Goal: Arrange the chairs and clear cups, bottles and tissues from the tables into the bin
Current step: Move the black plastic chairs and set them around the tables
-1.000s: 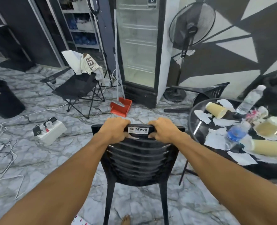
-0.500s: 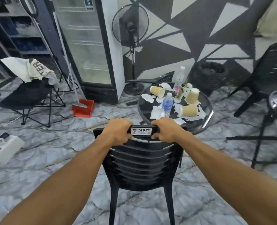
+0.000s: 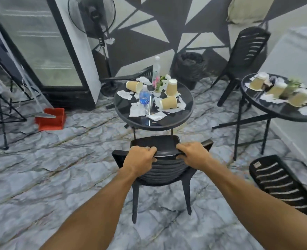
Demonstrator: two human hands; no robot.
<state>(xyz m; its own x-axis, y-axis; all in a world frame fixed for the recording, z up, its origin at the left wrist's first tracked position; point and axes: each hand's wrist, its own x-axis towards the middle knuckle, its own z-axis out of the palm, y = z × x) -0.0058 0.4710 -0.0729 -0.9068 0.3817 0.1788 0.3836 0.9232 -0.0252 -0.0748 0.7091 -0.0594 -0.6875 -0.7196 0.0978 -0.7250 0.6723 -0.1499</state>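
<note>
A black plastic chair [image 3: 162, 170] stands in front of me, its seat just short of a round black table [image 3: 169, 121]. My left hand [image 3: 140, 159] and my right hand [image 3: 192, 155] both grip the top of its backrest. On the table lie three tan paper cups [image 3: 169, 103], a blue-labelled bottle [image 3: 144, 99], a clear bottle [image 3: 156, 69], a small flower pot and torn tissues [image 3: 136, 110]. A black bin [image 3: 189, 66] with a bag liner stands by the wall behind the table.
A second round table [image 3: 275, 112] at the right holds several cups and tissues. Another black chair [image 3: 244, 56] stands behind it and one lies at the lower right [image 3: 279, 179]. A glass-door fridge [image 3: 41, 51], a standing fan [image 3: 97, 24] and a red dustpan [image 3: 51, 119] are at the left.
I have turned right with the chair, and it now sits close to the littered table. Both hands keep their grip on the backrest.
</note>
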